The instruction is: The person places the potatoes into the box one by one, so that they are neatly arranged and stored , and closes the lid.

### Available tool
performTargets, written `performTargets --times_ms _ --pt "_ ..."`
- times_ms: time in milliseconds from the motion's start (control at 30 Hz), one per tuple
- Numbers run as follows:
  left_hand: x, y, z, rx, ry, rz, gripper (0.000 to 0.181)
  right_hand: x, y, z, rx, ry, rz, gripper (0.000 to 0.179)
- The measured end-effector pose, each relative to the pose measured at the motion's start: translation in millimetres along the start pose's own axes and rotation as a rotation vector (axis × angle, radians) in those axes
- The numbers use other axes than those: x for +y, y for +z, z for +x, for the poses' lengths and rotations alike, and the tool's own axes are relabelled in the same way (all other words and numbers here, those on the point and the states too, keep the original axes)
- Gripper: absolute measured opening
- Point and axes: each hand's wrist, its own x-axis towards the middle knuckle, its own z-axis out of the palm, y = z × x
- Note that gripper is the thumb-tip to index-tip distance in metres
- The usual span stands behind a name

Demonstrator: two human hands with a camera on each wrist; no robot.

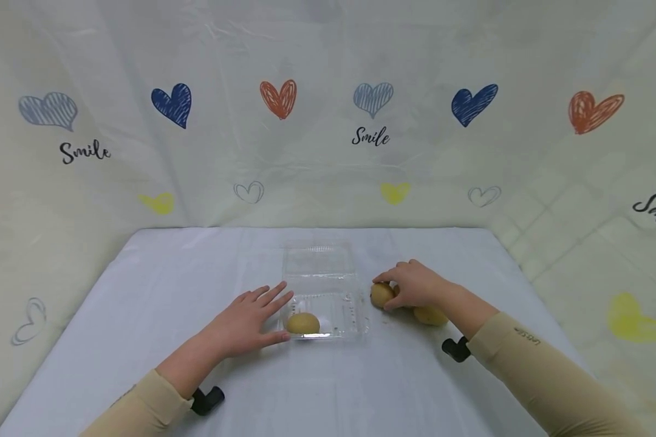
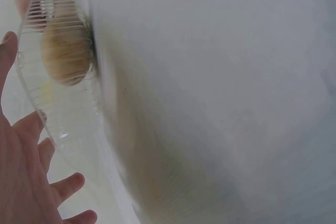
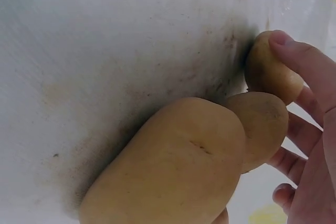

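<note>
Widest first, from my remote post: a pale backdrop (image 1: 328, 36) printed with hearts and "Smile", and before it the white-covered surface (image 1: 328, 388). On it I have a clear plastic tray (image 1: 336, 312), its lid (image 1: 318, 258) folded back on the far side.

Next, the hands. Left hand (image 1: 246, 325) is at the tray's left side, grip released, fingers spread and straight; from my feeds I can't settle whether it touches the plastic or stands just beside it. Right hand (image 1: 418, 285) is right of the tray, grip closed in a pinch, thumb and forefinger about one potato.

Then the potatoes. The large potato (image 3: 173, 166) lies nearest the right wrist. One tray potato (image 1: 303, 323) sits inside, toward the near left corner. The middle potato (image 3: 260, 129) lies between the large one and the pinched one. The end potato (image 1: 382, 295), held by the right hand, is just beside the tray and looks to be on the surface yet.

My reading: loading is part done, pick-up in hand. Next calls for a firm pinch, a lift over the tray's right rim, and a gentle set-down in the bare part.
</note>
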Motion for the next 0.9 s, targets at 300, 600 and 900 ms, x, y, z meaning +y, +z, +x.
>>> performTargets --times_ms 300,600,900 --pt "0.8 0.5 0.5 -0.001 -0.001 0.019 0.087 1.4 5.9 1.9 0.059 -0.053 -0.019 0.055" --pt "-0.8 2.9 1.2 0.004 0.000 0.026 0.087 -2.8 -4.4 -4.6 0.095 0.073 0.115 0.054" --pt "-1.3 3.5 1.3 0.004 0.000 0.017 0.087 0.9 -13.1 -5.5 0.140 0.026 0.176 0.054"
